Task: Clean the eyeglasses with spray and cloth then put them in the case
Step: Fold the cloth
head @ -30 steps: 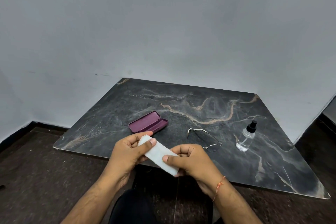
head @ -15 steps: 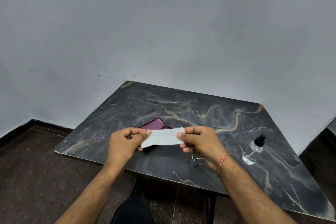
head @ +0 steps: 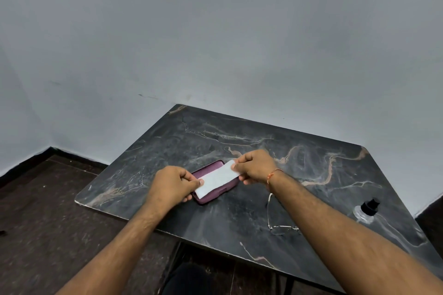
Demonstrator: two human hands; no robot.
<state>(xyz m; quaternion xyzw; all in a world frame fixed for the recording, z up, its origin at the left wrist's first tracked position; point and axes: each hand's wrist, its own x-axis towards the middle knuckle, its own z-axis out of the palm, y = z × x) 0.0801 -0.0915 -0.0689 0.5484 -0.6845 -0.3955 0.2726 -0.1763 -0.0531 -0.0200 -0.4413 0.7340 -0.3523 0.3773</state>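
Observation:
A folded white cloth (head: 217, 179) is stretched between my two hands just above the purple eyeglass case (head: 217, 195). My left hand (head: 173, 183) pinches its near left end and my right hand (head: 256, 166) pinches its far right end. The case lies on the dark marble table (head: 299, 151), mostly hidden under the cloth and my hands, so I cannot tell whether it is open. Thin-rimmed eyeglasses (head: 279, 224) lie on the table under my right forearm, partly hidden. A clear spray bottle (head: 365, 211) with a black cap stands at the right edge of the table.
The table stands against a pale wall, with its corner near the left wall. Dark floor lies to the left and in front. My knee shows as a dark shape below the table's front edge.
Both hands have carried the cloth forward from in front of the table's edge to over the case. The cloth has been turned from slanting down-right to slanting up-right.

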